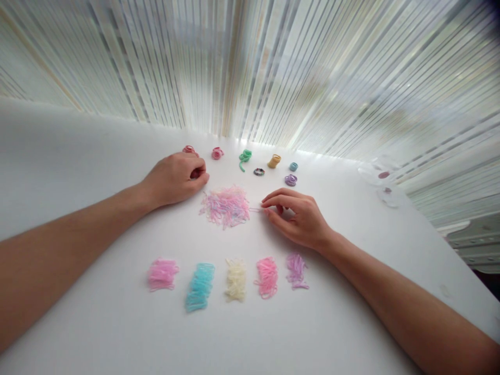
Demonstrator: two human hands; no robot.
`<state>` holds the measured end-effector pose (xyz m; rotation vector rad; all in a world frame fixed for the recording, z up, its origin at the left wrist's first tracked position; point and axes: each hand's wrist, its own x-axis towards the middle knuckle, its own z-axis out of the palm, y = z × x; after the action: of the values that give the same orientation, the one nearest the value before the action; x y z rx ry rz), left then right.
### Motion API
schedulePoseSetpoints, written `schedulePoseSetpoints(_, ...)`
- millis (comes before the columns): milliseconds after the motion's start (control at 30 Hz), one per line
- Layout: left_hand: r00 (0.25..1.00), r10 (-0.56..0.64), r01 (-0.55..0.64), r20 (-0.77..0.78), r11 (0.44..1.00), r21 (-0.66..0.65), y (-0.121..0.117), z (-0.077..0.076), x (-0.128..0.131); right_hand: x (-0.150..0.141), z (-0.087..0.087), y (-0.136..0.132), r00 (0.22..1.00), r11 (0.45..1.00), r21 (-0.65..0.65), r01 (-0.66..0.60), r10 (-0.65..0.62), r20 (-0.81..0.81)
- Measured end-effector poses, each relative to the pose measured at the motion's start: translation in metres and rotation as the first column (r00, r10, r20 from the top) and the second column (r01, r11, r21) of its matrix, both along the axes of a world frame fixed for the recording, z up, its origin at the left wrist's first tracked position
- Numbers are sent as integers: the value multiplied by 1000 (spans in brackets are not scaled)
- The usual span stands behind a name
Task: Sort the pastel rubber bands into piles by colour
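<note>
A mixed pile of pastel loom bands (226, 205) lies on the white table between my hands. My right hand (297, 214) is just right of the pile, its thumb and fingertips pinching a thin pinkish loom band (255, 210) that stretches out at the pile's edge. My left hand (177, 177) rests on the table left of the pile, curled into a loose fist with no object showing in it. Closer to me lie sorted heaps of loom bands: pink (163, 274), blue (200, 286), cream (236, 281), brighter pink (267, 277) and purple (297, 272).
Along the far side sit small coils: red (189, 149), pink (217, 152), green (246, 156), yellow (274, 161), blue (293, 166) and purple (290, 179). A dark beaded ring (259, 171) is among them. Clear plastic pieces (385, 177) lie far right, before a striped curtain (250, 67).
</note>
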<state>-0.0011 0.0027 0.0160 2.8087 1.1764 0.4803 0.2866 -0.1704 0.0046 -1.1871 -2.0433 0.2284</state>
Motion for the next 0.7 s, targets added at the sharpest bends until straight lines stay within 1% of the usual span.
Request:
schedulePoseSetpoints(133,1000,0,0,-5,1000,-2,-1,1,0,1,-1,1,999,999,0,51,-51,12)
schedulePoseSetpoints(400,1000,-4,4,5,1000,7,0,0,0,1,-4,2,998,994,-91,56,-55,16)
schedulePoseSetpoints(700,1000,-21,21,10,1000,1,0,3,0,-3,-4,4,996,981,-183,62,-73,-54)
